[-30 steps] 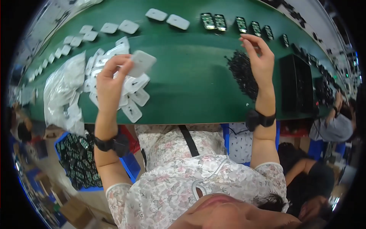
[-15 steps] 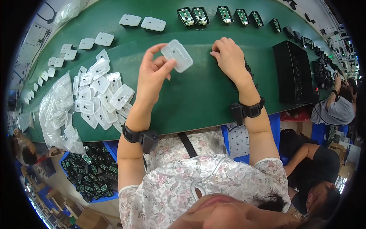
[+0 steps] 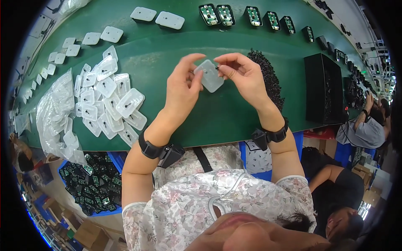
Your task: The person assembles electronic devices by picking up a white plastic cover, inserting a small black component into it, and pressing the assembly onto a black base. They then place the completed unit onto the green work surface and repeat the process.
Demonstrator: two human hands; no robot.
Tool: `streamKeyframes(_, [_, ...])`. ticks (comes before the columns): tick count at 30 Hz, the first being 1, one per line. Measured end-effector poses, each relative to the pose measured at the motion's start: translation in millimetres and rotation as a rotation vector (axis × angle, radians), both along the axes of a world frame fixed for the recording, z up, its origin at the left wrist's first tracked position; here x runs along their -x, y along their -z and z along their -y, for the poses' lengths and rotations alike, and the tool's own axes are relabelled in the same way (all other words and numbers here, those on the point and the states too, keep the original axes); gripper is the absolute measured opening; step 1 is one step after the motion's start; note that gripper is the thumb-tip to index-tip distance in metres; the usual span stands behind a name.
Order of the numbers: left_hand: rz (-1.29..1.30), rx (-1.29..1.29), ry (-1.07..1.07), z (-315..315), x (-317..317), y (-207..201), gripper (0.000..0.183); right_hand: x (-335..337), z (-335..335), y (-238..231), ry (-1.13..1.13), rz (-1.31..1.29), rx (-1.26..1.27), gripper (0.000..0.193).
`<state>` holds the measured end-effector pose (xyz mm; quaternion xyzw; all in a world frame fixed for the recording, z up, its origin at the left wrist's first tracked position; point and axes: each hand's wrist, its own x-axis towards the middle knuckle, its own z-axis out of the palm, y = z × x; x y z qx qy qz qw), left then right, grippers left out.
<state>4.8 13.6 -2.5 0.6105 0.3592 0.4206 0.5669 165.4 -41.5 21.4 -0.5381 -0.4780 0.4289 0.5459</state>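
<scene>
In front of me, my left hand (image 3: 183, 85) is closed on the left edge of a translucent white plastic cover (image 3: 210, 82), held tilted above the green table. My right hand (image 3: 248, 79) pinches a small black part (image 3: 217, 67) at the cover's upper right edge; its exact kind is too small to tell, and I cannot tell whether it touches the cover. Just right of that hand lies a heap of small black parts (image 3: 268, 75). Left of my left arm, similar covers with black pieces on them form a loose pile (image 3: 106, 94).
A clear plastic bag (image 3: 54, 113) lies at the table's left edge. White-topped cases (image 3: 169, 20) and black cases with green circuit boards (image 3: 225, 15) line the far side. A tall black box (image 3: 320, 88) stands right. Below the table is a blue bin of boards (image 3: 90, 182). Other people sit nearby.
My right hand has moved left from the heap to the cover, bringing a small black part. The left hand and the cover have shifted slightly right and nearer, and the heap is now uncovered.
</scene>
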Motion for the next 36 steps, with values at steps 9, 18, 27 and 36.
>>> streamKeyframes(9, [-0.054, -0.149, 0.104, 3.6, 1.9, -2.8, 0.008, 7.7, 3.0, 4.0, -0.025, 0.08, 0.019, 0.015])
streamKeyframes(18, [-0.021, -0.08, 0.09, 6.1, 3.8, -4.0, 0.018, 5.2, 1.6, -5.4, -0.002, 0.417, -0.035, 0.006])
streamKeyframes(27, [0.192, 0.523, 0.162, -1.3, 8.3, -1.8, 0.028, 9.3, 4.4, -4.1, 0.061, 0.522, -0.083, 0.007])
streamKeyframes(36, [0.267, 0.236, 0.176, 6.1, 1.5, 1.2, 0.007, 8.7, 2.4, 2.3, 0.069, 0.267, 0.069, 0.009])
